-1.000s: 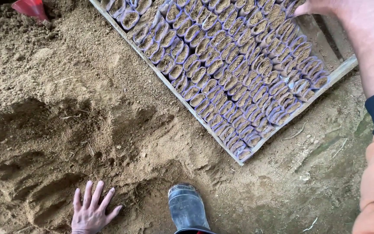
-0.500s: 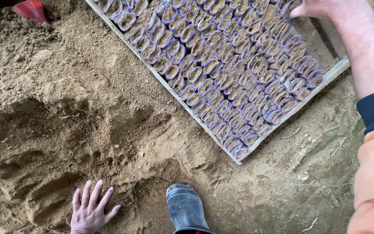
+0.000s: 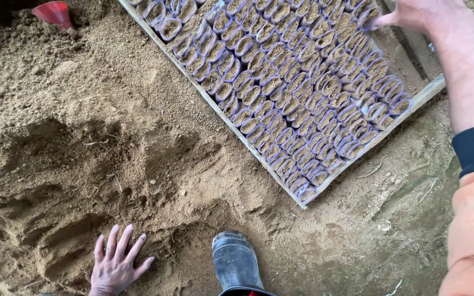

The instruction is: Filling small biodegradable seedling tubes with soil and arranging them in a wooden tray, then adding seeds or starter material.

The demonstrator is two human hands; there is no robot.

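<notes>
While the left hand (image 3: 117, 262) lies flat on loose sandy soil (image 3: 83, 137), fingers spread apart and gripping nothing, it seems to prop the person's weight for a long lean forward. Seen from the head camera, the right hand (image 3: 421, 13) stretches to the far corner of a wooden frame (image 3: 215, 109), its fingertips resting on the outermost soil-filled nursery bags (image 3: 303, 87); whether those fingers pinch a bag or only press it cannot be told, since the hand is cut by the picture's top edge. Packed upright in tight rows, the bags likely brace one another so none tips. A dark rubber boot (image 3: 237, 263) is planted just right of the left hand, and a red funnel (image 3: 55, 12) sits on the mound at upper left.
</notes>
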